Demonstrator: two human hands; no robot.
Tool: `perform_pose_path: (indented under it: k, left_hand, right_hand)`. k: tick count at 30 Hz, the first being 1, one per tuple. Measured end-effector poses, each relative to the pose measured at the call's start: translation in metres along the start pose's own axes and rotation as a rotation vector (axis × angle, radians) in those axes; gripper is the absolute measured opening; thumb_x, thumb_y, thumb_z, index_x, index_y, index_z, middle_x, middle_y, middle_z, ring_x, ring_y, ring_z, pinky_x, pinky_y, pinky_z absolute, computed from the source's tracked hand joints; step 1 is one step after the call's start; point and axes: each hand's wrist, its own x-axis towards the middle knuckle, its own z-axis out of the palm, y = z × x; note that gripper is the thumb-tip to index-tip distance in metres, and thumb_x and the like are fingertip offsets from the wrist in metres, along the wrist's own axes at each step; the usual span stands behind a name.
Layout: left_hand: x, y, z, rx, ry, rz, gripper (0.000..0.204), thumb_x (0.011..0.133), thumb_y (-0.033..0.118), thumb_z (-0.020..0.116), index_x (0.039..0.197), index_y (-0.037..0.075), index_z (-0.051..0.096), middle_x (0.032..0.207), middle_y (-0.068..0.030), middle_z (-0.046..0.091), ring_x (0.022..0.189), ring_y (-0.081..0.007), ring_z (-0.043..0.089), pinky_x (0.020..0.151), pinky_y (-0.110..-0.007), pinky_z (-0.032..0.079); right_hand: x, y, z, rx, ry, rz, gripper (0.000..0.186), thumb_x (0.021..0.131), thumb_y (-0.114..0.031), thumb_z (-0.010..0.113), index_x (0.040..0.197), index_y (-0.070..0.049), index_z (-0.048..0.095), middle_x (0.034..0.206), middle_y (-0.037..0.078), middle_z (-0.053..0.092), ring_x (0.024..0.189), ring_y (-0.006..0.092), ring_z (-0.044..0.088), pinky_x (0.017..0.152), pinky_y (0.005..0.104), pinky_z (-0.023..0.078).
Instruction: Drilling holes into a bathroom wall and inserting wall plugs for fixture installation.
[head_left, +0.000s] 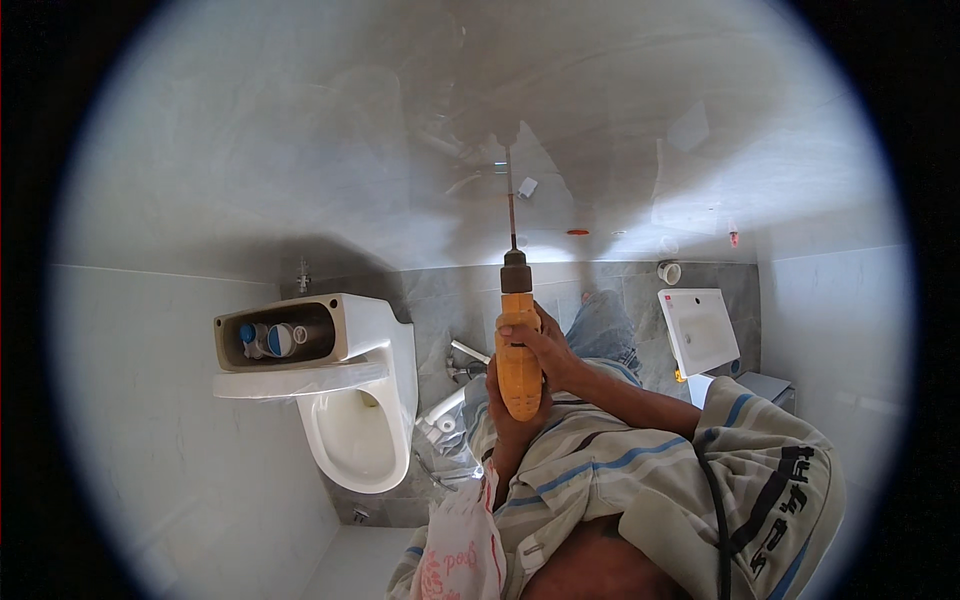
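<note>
I hold a yellow power drill (518, 360) with both hands, its long thin drill bit (511, 200) pointing at the glossy pale wall (300, 160). The bit's tip is at or very near the wall; whether it has entered the surface I cannot tell. My right hand (548, 346) is wrapped around the drill body just behind the black chuck (515, 272). Lower down, my left hand (508, 412) grips the rear part from the left and below, its fingers partly hidden by the drill. A black cord (716, 490) runs over my right shoulder.
On the left stands a white toilet (362, 440) with its cistern uncovered. Clear plastic with white pipe fittings (446, 424) lies on the grey tiled floor (425, 300). A white washbasin (702, 332) is at the right. A white bag with red print (462, 545) hangs by my left arm.
</note>
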Motion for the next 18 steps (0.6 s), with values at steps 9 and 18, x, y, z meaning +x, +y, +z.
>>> perform_pose_path:
  k: [9, 18]
  left_hand:
    - [0.002, 0.011, 0.001, -0.05, -0.004, -0.008, 0.083, 0.072, 0.011, 0.079, 0.139, 0.004, 0.032, 0.124, -0.0147, 0.052, 0.113, -0.0263, 0.055, 0.097, -0.039, 0.043]
    - [0.001, 0.006, 0.001, -0.057, 0.0, -0.024, 0.084, 0.073, 0.01, 0.079, 0.14, 0.003, 0.03, 0.126, -0.0143, 0.05, 0.114, -0.0252, 0.055, 0.098, -0.038, 0.043]
  right_hand:
    - [-0.004, -0.006, 0.001, -0.011, -0.013, -0.02, 0.046, 0.078, -0.025, 0.07, 0.115, -0.007, 0.049, 0.098, 0.006, 0.057, 0.089, 0.0175, 0.06, 0.081, 0.0316, 0.051]
    - [-0.004, -0.007, 0.003, 0.038, -0.02, 0.01, 0.047, 0.078, -0.024, 0.07, 0.116, -0.008, 0.048, 0.098, 0.006, 0.057, 0.089, 0.0171, 0.06, 0.08, 0.0313, 0.052]
